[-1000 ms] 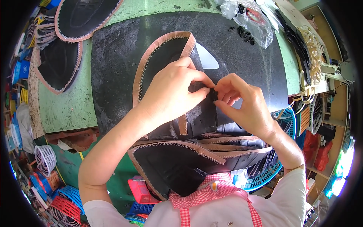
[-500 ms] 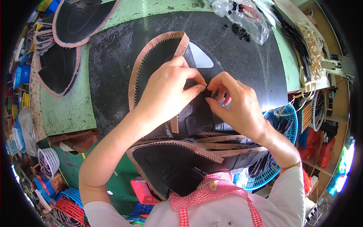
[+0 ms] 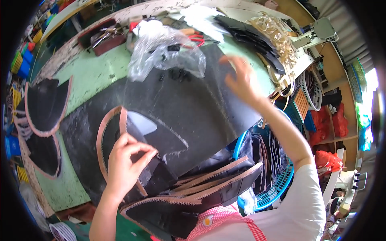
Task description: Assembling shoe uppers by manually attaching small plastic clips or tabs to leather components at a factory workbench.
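My left hand [image 3: 129,162] is closed, thumb and forefinger pinching the edge of a black shoe upper [image 3: 138,170] with a pink-brown, zigzag-stitched border. A tiny dark bit shows at the fingertips, too small to make out. A pale, shiny patch [image 3: 141,123] lies beside the folded border. Raised over the right side of the black mat [image 3: 193,104], my right hand [image 3: 243,82] is blurred, its fingers apart and nothing visible in them. Small black pieces [image 3: 177,74] lie left of it, by a clear plastic bag [image 3: 169,56].
More bordered uppers [image 3: 46,106] lie on the green table [image 3: 74,186] at left. A stack of them [image 3: 219,182] rests against my apron, beside a blue basket [image 3: 277,188]. Black strips [image 3: 251,38] and cream bands [image 3: 277,36] sit far right.
My right hand has left the left hand's side and risen away to the far right. The left hand keeps its pinch on the upper. The whole view has shifted rightward.
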### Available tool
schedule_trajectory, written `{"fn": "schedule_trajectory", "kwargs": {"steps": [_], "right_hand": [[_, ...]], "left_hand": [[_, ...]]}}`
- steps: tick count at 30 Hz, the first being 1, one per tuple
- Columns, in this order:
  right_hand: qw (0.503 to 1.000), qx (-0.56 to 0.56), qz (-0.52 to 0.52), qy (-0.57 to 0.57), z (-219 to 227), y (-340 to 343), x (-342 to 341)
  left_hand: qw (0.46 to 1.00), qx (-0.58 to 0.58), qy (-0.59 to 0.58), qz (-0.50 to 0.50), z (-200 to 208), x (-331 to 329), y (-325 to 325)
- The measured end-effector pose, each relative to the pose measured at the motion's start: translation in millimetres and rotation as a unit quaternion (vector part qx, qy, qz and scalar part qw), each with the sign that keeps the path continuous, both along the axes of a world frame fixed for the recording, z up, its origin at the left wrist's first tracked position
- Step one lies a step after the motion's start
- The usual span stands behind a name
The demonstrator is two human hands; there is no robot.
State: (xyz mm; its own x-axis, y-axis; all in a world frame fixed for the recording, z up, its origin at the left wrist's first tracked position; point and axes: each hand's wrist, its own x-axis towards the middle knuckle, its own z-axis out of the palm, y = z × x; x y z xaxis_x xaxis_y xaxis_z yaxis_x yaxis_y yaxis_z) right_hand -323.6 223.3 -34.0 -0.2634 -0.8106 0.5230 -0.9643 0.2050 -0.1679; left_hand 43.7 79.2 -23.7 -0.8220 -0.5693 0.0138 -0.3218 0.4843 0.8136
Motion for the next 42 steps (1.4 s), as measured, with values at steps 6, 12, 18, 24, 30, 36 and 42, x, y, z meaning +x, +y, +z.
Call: {"fn": "schedule_trajectory", "kwargs": {"steps": [6, 12, 18, 24, 30, 36, 42], "right_hand": [[0.93, 0.136, -0.256, 0.224, -15.9, 7.3, -192.2], [0.951, 0.09, -0.237, 0.18, -9.3, -5.7, -236.9], [0.976, -0.089, -0.084, 0.18, 24.9, 49.7, -141.2], [0.991, 0.131, -0.009, 0.021, 22.0, 99.4, -40.0], [0.989, 0.133, 0.062, 0.003, 45.2, 16.7, -64.4], [0.929, 0.361, 0.079, 0.001, 69.2, -32.6, -79.8], [0.974, 0.188, 0.12, -0.028, 115.2, 14.5, -31.2]], "left_hand": [[1.0, -0.012, -0.015, 0.002, 2.9, -6.2, 3.4], [0.999, 0.003, -0.038, 0.002, 3.4, -9.0, 2.0], [0.998, 0.027, -0.052, 0.019, 12.4, -9.0, 4.4], [0.998, 0.023, -0.054, 0.035, 10.4, -21.8, 7.7], [0.998, 0.025, -0.051, 0.006, 12.1, -12.8, 2.2], [0.996, 0.046, -0.052, -0.048, 13.1, -10.0, -6.2], [0.997, 0.051, -0.02, -0.058, 4.9, -10.4, -5.1]]}}
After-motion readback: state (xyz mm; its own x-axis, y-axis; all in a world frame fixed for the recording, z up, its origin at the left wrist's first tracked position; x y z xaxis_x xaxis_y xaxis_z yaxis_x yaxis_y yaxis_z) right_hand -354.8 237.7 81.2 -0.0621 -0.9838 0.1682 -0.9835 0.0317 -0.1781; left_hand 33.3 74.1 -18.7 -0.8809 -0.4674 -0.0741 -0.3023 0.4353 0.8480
